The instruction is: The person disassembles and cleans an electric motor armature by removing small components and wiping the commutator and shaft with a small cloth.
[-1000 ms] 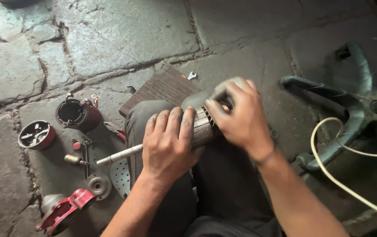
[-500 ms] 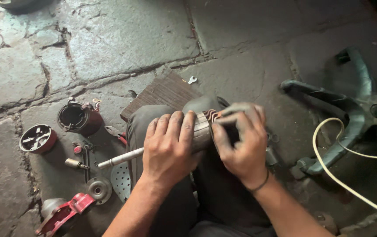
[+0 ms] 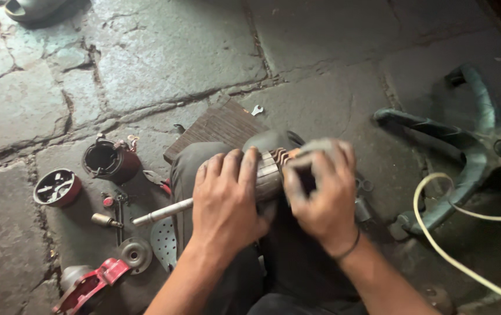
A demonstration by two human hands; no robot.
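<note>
A motor armature point(image 3: 269, 175) with a long steel shaft point(image 3: 163, 212) lies across my knee. My left hand point(image 3: 227, 195) wraps over its laminated core and holds it still. My right hand point(image 3: 320, 195) presses a folded grey strip, likely abrasive paper point(image 3: 314, 153), against the copper commutator end point(image 3: 281, 156). The shaft sticks out to the left, past my left hand. Both hands hide most of the armature body.
On the stone floor at left lie a dark red motor housing point(image 3: 109, 160), a round red cap point(image 3: 57, 187), a pulley point(image 3: 135, 254), a red bracket point(image 3: 90, 283) and small fasteners. A wooden board point(image 3: 218, 125) sits behind my knee. A chair base point(image 3: 466, 157) and white cable point(image 3: 437, 233) lie right.
My right hand has slid from the far tip of the armature back toward the commutator, turning the grey strip around it. My left hand has kept its grip.
</note>
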